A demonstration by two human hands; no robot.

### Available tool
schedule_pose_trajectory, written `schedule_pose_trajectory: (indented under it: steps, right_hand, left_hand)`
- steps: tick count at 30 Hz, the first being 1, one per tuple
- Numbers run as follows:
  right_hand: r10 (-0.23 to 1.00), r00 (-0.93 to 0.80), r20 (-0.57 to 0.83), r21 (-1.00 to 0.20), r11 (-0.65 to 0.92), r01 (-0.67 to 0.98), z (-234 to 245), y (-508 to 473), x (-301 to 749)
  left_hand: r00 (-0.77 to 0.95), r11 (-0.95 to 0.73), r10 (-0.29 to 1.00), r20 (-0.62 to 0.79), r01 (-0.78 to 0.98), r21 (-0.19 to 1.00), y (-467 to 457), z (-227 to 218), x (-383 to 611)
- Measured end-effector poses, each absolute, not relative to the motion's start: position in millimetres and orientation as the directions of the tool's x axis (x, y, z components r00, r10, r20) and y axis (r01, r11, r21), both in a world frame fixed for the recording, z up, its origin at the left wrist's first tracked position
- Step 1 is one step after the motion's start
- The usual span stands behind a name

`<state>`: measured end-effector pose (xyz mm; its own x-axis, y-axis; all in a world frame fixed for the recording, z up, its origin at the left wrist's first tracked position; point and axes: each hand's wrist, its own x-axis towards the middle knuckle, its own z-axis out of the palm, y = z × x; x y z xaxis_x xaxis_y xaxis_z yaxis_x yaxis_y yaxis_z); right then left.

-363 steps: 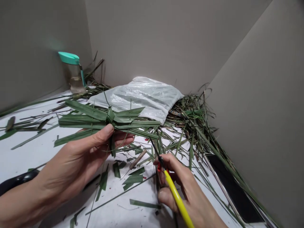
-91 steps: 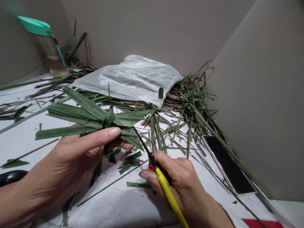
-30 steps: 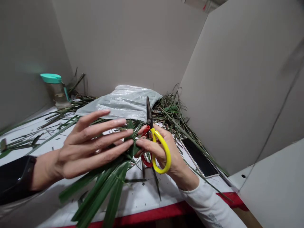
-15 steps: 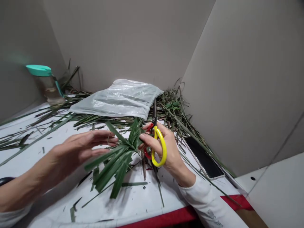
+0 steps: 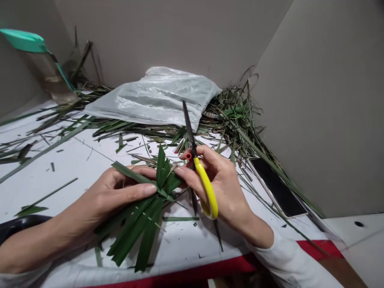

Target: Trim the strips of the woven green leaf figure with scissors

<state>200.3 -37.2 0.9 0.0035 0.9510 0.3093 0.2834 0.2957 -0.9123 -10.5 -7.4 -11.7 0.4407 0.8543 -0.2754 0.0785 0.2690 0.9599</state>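
White table (image 5: 69, 168), front edge: left hand (image 5: 117, 194) pinches folded leaves (image 5: 144, 224); right hand (image 5: 225, 184), clutching scissors (image 5: 205, 188), pinches them too. Best hold the fold tight, blades away.

Head cam, facing fwd & down, close over table (image 5: 75, 164)

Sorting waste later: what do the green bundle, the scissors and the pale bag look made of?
The leaf bundle, gripped by the left hand, looks like fresh plant leaf: flat, matte green strips with lengthwise veins. The scissors in the right hand seem to have dark metal blades and a glossy yellow plastic handle. The bag looks like thin translucent plastic film, creased and shiny.
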Motion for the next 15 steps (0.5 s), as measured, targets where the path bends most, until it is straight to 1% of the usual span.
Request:
schedule_pose_trajectory:
  steps: [3,6,10,15]
  right_hand:
    - [0.969,0.019,0.245,-0.955,0.238,0.179,6.3,-35.0,202.8]
    - [0.987,0.019,0.160,-0.985,0.158,0.062,9.0,-33.2,204.4]
    - [0.999,0.011,0.032,-0.996,0.033,-0.085,8.6,-32.5,202.8]
    - [1.000,-0.025,-0.004,-0.991,-0.008,-0.137,8.3,-33.1,198.1]
  left_hand:
    - [0.448,0.241,0.851,-0.274,0.130,0.962,-6.0,-12.2,-11.9]
    - [0.411,0.275,0.859,-0.306,0.134,0.952,-6.4,-12.1,-10.4]
    - [0.348,0.335,0.877,-0.332,0.054,0.941,-8.9,-9.0,-8.8]
    - [0.340,0.382,0.872,-0.351,-0.024,0.924,-11.0,-7.0,-8.6]
